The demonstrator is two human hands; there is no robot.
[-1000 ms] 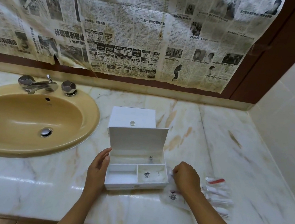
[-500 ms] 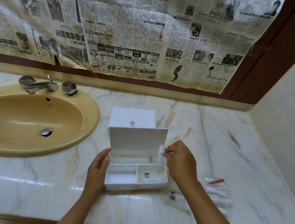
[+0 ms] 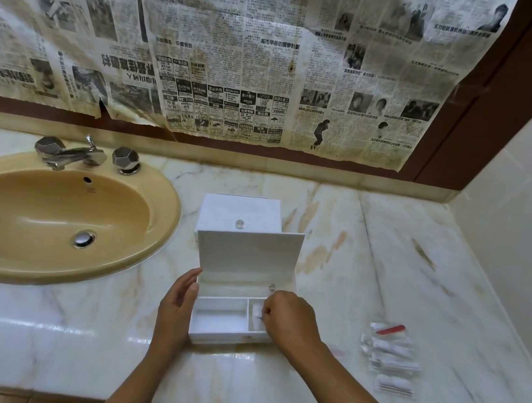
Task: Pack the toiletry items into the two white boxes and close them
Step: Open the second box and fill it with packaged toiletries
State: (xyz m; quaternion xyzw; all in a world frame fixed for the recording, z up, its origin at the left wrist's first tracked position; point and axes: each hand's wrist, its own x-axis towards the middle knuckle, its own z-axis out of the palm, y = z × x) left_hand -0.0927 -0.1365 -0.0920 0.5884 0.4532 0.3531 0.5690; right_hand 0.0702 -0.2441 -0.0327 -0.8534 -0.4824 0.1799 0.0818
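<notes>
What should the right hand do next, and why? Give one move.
Probably let go of the small white packet and draw back: the right hand pinches it low inside the open box's right compartment, while the left hand steadies the box's side. More wrapped items wait on the counter.

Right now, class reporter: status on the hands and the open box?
Left hand flat against open white box. Right hand pinching white packet into right compartment. Remaining packets on counter, nothing in the way.
</notes>
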